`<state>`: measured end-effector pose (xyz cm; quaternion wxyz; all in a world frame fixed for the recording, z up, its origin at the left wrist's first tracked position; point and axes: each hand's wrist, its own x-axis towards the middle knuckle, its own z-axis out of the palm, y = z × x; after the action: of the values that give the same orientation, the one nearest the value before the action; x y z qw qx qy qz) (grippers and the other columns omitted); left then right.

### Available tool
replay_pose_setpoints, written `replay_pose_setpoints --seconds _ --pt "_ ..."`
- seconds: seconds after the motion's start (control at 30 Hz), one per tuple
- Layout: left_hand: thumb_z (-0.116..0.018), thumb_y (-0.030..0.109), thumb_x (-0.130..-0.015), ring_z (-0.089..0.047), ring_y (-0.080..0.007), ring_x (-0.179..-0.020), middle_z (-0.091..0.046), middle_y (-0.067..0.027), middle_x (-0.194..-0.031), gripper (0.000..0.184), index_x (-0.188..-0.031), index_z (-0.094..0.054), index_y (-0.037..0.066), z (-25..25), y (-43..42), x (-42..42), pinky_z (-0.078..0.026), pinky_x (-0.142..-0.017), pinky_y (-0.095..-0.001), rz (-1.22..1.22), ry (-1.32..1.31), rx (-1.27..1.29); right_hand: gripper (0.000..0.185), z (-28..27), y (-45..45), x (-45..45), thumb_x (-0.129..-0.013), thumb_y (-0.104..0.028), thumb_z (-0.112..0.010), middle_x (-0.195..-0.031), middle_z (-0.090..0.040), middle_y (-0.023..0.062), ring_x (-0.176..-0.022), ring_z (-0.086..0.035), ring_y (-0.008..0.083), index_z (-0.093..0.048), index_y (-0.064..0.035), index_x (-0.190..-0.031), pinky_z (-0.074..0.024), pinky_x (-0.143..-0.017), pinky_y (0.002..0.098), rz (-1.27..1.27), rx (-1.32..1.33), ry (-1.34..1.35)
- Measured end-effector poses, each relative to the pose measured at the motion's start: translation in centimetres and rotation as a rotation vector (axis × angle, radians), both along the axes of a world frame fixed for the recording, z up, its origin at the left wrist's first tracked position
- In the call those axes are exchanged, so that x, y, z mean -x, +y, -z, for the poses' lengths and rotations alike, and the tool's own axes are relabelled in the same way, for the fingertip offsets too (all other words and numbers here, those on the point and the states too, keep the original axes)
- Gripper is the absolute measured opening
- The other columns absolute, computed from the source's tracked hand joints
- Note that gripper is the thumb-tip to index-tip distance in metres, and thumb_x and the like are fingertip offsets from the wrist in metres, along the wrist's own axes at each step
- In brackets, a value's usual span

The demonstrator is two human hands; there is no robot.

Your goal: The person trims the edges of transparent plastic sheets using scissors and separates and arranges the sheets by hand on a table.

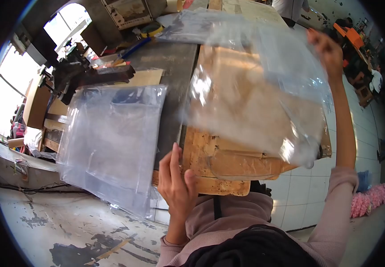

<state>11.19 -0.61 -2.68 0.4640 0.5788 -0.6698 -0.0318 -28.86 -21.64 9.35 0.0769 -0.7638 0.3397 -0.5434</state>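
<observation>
A clear plastic sheet (254, 115), smeared by motion, spreads in the air over the wooden worktable. At its far right edge my right hand (328, 51) is raised, fingers closed on the plastic; the exact pinch point is blurred. My left hand (177, 187) is by the table's near edge, fingers stretched upward and apart, holding nothing. Left of it lies a stack of clear plastic sheets (112, 129), its near end hanging over the edge. More clear plastic (192, 26) lies at the far side of the table.
A dark metal machine or clamp (74, 71) stands at the left behind the stack. A blue-handled tool (135, 46) and a yellow tape roll (152, 30) lie farther back. Another person (287, 10) stands at the far end. A pink bundle (369, 200) rests on the floor at right.
</observation>
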Motion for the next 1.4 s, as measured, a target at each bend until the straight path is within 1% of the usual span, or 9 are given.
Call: replay_pose_setpoints --seconds 0.13,0.23,0.37,0.43,0.6,0.97,1.07,1.17,1.4 --pt "-0.055 0.036 -0.088 -0.053 -0.0334 -0.097 -0.051 -0.0202 -0.112 0.053 -0.123 -0.052 -0.004 -1.3 0.7 0.7 -0.042 -0.081 -0.0424 0.022 -0.134 -0.126 0.022 5.6 8.3 2.7 -0.064 0.016 -0.04 -0.096 -0.067 0.0103 -0.112 -0.055 0.0231 -0.051 -0.0035 -0.063 -0.0421 -0.093 0.0363 -0.135 -0.369 0.062" --pt "-0.068 0.036 -0.078 -0.052 -0.0291 -0.097 -0.052 -0.0161 -0.11 0.058 -0.119 -0.055 -0.002 -1.9 1.4 1.9 -0.038 -0.084 -0.0397 0.001 -0.326 -0.229 0.026 7.0 11.0 1.6 -0.063 0.018 -0.038 -0.097 -0.068 0.0104 -0.12 -0.051 0.0239 -0.056 -0.0012 -0.065 -0.042 -0.094 0.0348 0.12 -0.49 0.275" --pt "-0.078 0.029 -0.068 -0.052 -0.0261 -0.095 -0.053 -0.0116 -0.105 0.054 -0.111 -0.058 0.001 -1.1 1.8 1.9 -0.036 -0.084 -0.0377 -0.084 -0.257 -0.204 0.027 6.8 15.1 -2.0 -0.078 0.01 -0.047 -0.119 -0.06 0.0106 -0.123 -0.048 0.0255 -0.063 -0.0015 -0.097 -0.0435 -0.087 0.0317 0.548 -0.19 0.674" --pt "-0.08 0.026 -0.065 -0.052 -0.0264 -0.095 -0.054 -0.0106 -0.103 0.051 -0.106 -0.06 0.003 -0.9 2.0 1.6 -0.036 -0.085 -0.0383 -0.104 -0.22 -0.215 0.025 7.8 19.2 -3.7 -0.087 -0.003 -0.054 -0.118 -0.058 0.0097 -0.11 -0.056 0.0231 -0.06 -0.0045 -0.112 -0.0446 -0.083 0.0304 0.863 -0.179 0.556" --pt "-0.083 0.022 -0.059 -0.054 -0.0262 -0.092 -0.055 -0.0085 -0.098 0.049 -0.099 -0.06 0.005 -0.8 1.9 1.9 -0.037 -0.088 -0.0378 -0.108 -0.124 -0.251 0.024 10.4 25.3 -5.9 -0.09 -0.013 -0.057 -0.1 -0.058 0.0055 -0.081 -0.055 0.0129 -0.06 -0.0049 -0.113 -0.0445 -0.072 0.0262 0.988 -0.424 0.166" --pt "-0.059 -0.003 -0.086 -0.064 -0.0101 -0.07 -0.067 -0.0087 -0.078 0.007 -0.092 -0.057 -0.005 -2.0 3.3 1.6 -0.05 -0.065 -0.0205 0.075 0.703 -0.353 0.029 10.7 28.1 -7.5 -0.093 -0.02 -0.054 -0.097 -0.061 0.0038 -0.082 -0.054 0.0083 -0.06 -0.0004 -0.114 -0.0417 -0.063 0.0201 0.859 -0.664 -0.172" --pt "-0.053 -0.004 -0.088 -0.065 -0.0131 -0.071 -0.068 -0.0131 -0.082 0.005 -0.092 -0.054 -0.005 -2.5 3.4 1.8 -0.051 -0.066 -0.0226 0.136 0.787 -0.387 0.036 10.2 28.2 -7.3 -0.093 -0.019 -0.053 -0.109 -0.059 0.0075 -0.091 -0.054 0.0099 -0.054 0.0029 -0.121 -0.0413 -0.078 0.0227 0.639 -0.666 -0.271" --pt "-0.051 -0.004 -0.087 -0.066 -0.0145 -0.071 -0.069 -0.0157 -0.086 0.007 -0.094 -0.054 -0.004 -1.4 4.2 2.6 -0.052 -0.066 -0.0233 0.134 0.646 -0.294 0.038 10.0 28.0 -7.8 -0.089 -0.015 -0.056 -0.099 -0.06 0.0049 -0.078 -0.052 0.0069 -0.053 0.003 -0.122 -0.039 -0.061 0.0181 0.639 -0.692 -0.327" --pt "-0.059 0.009 -0.077 -0.064 -0.0152 -0.095 -0.065 -0.0112 -0.111 0.017 -0.093 -0.066 0.01 -1.7 4.3 5.5 -0.045 -0.082 -0.0311 0.27 -0.316 -0.081 0.035 10.8 27.6 -8.0 -0.089 -0.013 -0.055 -0.091 -0.058 0.0016 -0.069 -0.046 0.0041 -0.054 0.0007 -0.122 -0.034 -0.056 0.0174 0.691 -0.642 -0.348"
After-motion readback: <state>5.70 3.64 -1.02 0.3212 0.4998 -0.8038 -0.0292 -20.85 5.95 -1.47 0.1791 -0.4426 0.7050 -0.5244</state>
